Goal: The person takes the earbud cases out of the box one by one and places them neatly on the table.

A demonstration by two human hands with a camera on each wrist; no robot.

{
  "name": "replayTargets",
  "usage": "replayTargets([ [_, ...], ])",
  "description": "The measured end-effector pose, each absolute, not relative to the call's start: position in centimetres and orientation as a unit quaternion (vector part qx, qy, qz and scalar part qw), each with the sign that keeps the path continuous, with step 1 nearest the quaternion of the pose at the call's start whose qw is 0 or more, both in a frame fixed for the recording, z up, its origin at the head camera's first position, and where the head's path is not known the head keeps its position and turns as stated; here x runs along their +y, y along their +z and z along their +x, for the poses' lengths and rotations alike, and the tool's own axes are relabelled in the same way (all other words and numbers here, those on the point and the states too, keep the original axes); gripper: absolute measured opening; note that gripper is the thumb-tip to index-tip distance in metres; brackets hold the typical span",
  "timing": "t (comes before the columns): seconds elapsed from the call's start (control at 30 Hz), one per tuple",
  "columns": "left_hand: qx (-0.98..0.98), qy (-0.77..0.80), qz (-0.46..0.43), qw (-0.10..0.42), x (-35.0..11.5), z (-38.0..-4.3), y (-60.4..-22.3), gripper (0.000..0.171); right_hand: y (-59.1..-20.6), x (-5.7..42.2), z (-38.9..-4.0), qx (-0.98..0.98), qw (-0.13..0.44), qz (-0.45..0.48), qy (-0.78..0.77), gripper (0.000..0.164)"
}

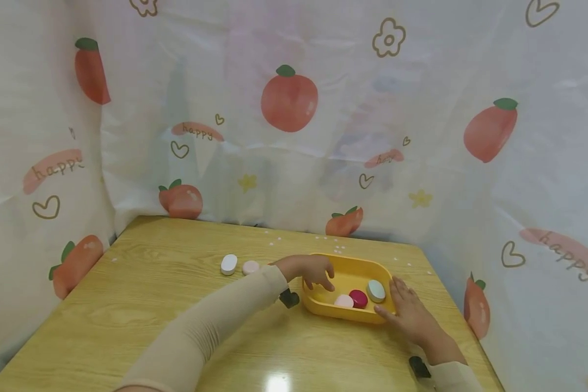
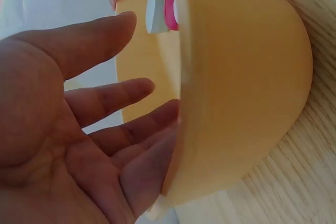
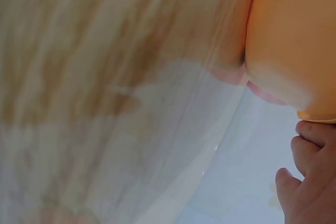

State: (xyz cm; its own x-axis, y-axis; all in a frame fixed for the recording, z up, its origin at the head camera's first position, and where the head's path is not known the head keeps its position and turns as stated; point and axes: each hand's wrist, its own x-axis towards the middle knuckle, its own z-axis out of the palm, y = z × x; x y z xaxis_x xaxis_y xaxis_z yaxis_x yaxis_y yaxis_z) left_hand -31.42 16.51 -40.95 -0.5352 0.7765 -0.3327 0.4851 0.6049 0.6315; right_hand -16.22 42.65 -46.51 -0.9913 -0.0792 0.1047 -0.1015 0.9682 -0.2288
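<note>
A yellow, rounded tray [image 1: 323, 310] stands on the table. My left hand [image 1: 311, 269] reaches over its left end, fingers spread and slightly bent above the inside. In the left wrist view the thumb and fingers [image 2: 113, 98] hold nothing. Inside the tray lie a pale mint oval piece [image 1: 376, 291], a crimson round piece [image 1: 358, 299] and a pale pink one [image 1: 344, 301], the last partly hidden by the near wall. My right hand [image 1: 414, 316] rests against the right end, its fingers extended along the rim and its thumb at the near corner.
Left of the tray, a white oval piece [image 1: 228, 264] and a pale pink round piece [image 1: 250, 267] lie on the wooden table [image 1: 255, 343]; the left sleeve partly covers the pink one. Small white specks dot the far table. A fruit-printed curtain [image 1: 294, 174] surrounds the table's back and sides.
</note>
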Motion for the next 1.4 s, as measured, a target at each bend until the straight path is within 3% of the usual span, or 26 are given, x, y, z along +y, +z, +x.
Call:
replayTargets([
  [0.37,0.865,0.144,0.355,0.323,18.0,-30.0,-41.4,0.052,-46.6,42.7,-16.3,-0.99,0.049,0.048,0.12,0.09],
  [0.63,0.872,0.15,0.346,0.311,18.1,-30.0,-42.2,0.06,-46.7,42.8,-16.5,-0.99,0.055,0.054,0.114,0.091],
  [0.87,0.883,0.167,0.328,0.293,18.4,-29.9,-43.1,0.052,-46.7,42.6,-16.4,-0.991,0.049,0.049,0.118,0.091],
  [1.03,0.89,0.17,0.321,0.276,18.6,-29.3,-43.6,0.057,-46.8,42.6,-16.4,-0.99,0.049,0.049,0.119,0.091],
  [1.4,0.89,0.152,0.35,0.25,18.5,-28.9,-43.6,0.059,-46.8,42.6,-16.5,-0.991,0.049,0.047,0.118,0.091],
])
